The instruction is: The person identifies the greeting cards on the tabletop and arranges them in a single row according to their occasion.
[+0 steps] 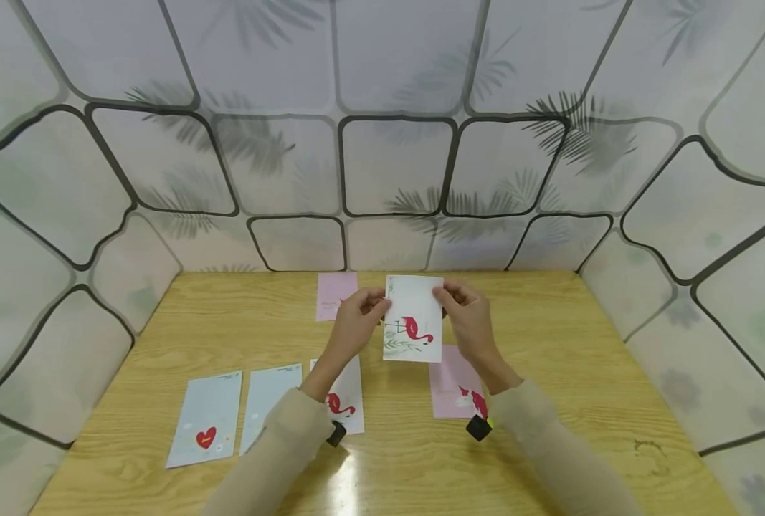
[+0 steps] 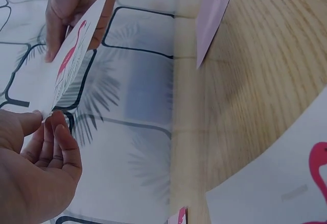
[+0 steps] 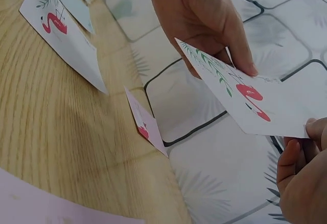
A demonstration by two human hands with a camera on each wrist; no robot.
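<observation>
A white card with a red flamingo and green leaves (image 1: 413, 319) is held up above the table between both hands. My left hand (image 1: 360, 319) pinches its left edge between thumb and fingers. On the opposite edge, near the upper corner, my right hand (image 1: 469, 315) pinches it the same way. Both wrist views show the card tilted, clear of the surface. Beneath the left forearm lies another white flamingo card (image 1: 350, 383), partly covered by the arm. A pink card with a unicorn (image 1: 449, 383) lies under the right wrist, partly hidden.
Two pale blue cards lie at the left, one with a red heart (image 1: 204, 416), the other (image 1: 269, 394) partly under the left sleeve. A pink card (image 1: 333, 294) lies at the back of the wooden table (image 1: 550, 430). Patterned fabric walls (image 1: 395, 165) enclose three sides.
</observation>
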